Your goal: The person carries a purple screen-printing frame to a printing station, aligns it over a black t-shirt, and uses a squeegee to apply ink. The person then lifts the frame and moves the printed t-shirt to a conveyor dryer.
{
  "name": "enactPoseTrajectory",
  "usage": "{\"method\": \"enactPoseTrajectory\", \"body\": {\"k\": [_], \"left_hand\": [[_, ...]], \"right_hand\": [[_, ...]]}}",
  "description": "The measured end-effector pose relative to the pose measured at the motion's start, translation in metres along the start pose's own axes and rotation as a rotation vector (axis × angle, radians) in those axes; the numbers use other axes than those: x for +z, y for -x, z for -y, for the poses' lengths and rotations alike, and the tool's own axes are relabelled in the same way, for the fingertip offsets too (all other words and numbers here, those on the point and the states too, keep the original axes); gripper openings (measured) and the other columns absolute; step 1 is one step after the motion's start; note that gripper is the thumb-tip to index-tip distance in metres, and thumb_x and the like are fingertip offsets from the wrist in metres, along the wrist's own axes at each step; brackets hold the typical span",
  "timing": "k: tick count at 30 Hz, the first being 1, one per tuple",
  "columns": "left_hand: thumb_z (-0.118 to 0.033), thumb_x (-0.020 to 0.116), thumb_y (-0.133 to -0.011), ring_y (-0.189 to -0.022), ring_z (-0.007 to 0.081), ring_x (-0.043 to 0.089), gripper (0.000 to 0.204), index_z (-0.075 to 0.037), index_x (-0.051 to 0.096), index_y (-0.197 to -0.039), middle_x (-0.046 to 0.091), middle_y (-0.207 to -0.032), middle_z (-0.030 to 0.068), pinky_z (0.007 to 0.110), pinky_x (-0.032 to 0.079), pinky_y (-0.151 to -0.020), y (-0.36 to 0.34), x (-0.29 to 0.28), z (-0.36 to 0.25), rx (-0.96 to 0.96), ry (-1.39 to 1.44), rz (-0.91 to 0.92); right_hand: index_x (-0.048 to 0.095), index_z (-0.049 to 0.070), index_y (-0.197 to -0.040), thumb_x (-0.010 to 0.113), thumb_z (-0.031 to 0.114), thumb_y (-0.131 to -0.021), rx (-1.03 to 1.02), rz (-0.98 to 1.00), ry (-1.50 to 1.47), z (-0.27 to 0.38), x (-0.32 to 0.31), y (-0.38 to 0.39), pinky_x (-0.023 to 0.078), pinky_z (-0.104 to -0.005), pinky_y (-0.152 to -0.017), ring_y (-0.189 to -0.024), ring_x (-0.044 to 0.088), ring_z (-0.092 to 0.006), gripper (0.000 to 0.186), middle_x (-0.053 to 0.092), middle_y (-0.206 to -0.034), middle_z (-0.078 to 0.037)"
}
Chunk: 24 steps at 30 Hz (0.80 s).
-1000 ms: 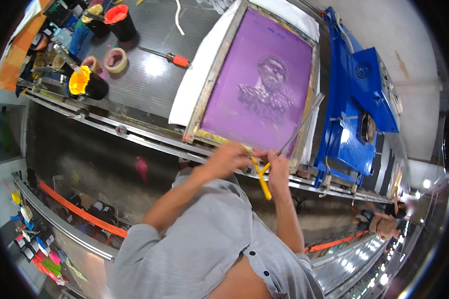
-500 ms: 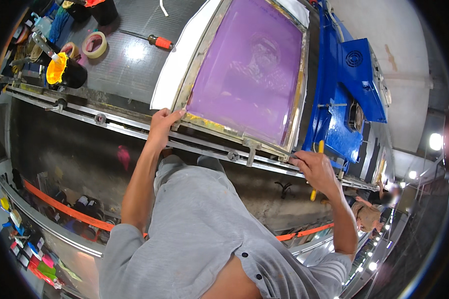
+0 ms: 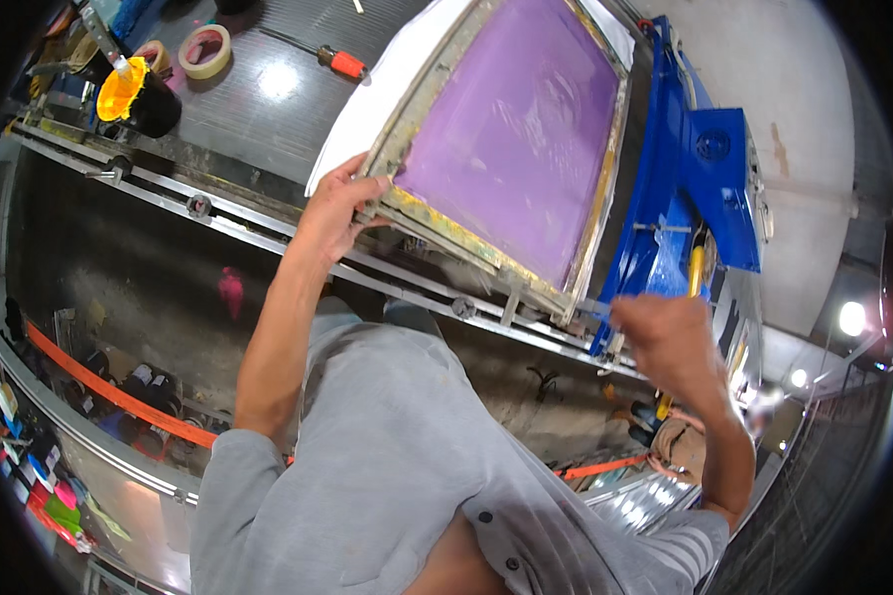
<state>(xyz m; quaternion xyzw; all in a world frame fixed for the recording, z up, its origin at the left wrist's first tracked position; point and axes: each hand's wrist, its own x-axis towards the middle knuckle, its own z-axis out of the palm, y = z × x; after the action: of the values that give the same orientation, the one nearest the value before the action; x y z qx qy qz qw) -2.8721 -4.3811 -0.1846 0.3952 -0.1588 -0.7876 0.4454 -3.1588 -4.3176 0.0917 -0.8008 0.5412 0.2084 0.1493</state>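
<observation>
A screen-printing frame (image 3: 397,134) with purple mesh lies over a white sheet (image 3: 352,109) on the dark bench. My left hand (image 3: 332,213) grips its near left corner, thumb on top and fingers underneath, and that corner looks slightly raised. Beyond the frame's near right corner is my right hand (image 3: 665,332), closed and smeared by motion. A yellow-handled tool (image 3: 698,270) with a dark end passes through its fist. A greyish metal piece shows between this hand and the frame corner; whether it touches the frame, I cannot tell.
A blue machine (image 3: 719,188) stands right of the frame. At the left are a black pot (image 3: 154,109) of yellow ink, a tape roll (image 3: 205,52) and a red-handled screwdriver (image 3: 342,62). A metal rail (image 3: 268,246) runs along the bench edge. Another person (image 3: 680,446) is at the lower right.
The frame's near left corner has come up a little with my left hand. My right hand has moved right, away from the near right corner, carrying the yellow-handled tool.
</observation>
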Motion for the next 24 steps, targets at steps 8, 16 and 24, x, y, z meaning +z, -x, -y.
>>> {"method": "enactPoseTrajectory", "body": {"k": [8, 16, 24], "left_hand": [[-0.01, 0.066, -0.087, -0.085, 0.0153, 0.066, 0.055, -0.003, 0.05, -0.14, 0.066, -0.097, 0.005, 0.042, 0.057, -0.084, 0.002, -0.01, 0.001, -0.055, -0.002, 0.001], [-0.01, 0.068, -0.087, -0.088, 0.0152, 0.065, 0.044, 0.001, 0.058, -0.129, 0.068, -0.102, 0.0074, 0.035, 0.054, -0.081, -0.008, -0.017, 0.018, -0.034, -0.1, -0.111], [-0.021, 0.079, -0.074, -0.083, 0.0222, 0.057, 0.046, 0.006, 0.069, -0.11, 0.058, -0.089, 0.0107, 0.035, 0.047, -0.076, -0.039, -0.043, 0.078, 0.381, -1.064, -0.509]], "right_hand": [[0.069, 0.007, -0.092, 0.061, 0.013, -0.088, -0.023, 0.15, 0.066, -0.016, 0.037, 0.005, 0.051, -0.0439, -0.062, -0.069, 0.066, -0.0329, 0.011, 0.069, -0.076, -0.013], [0.065, -0.001, -0.082, 0.058, 0.023, -0.09, 0.365, -0.045, -0.517, -0.072, 0.036, 0.008, 0.042, -0.0366, -0.057, -0.056, 0.055, -0.0227, 0.027, 0.059, -0.061, -0.014], [0.061, -0.006, -0.081, 0.075, 0.039, -0.08, 0.807, -0.487, -0.487, -0.237, 0.257, -0.083, 0.047, -0.0474, -0.069, -0.078, 0.061, -0.0357, 0.046, 0.063, -0.088, -0.024]]}}
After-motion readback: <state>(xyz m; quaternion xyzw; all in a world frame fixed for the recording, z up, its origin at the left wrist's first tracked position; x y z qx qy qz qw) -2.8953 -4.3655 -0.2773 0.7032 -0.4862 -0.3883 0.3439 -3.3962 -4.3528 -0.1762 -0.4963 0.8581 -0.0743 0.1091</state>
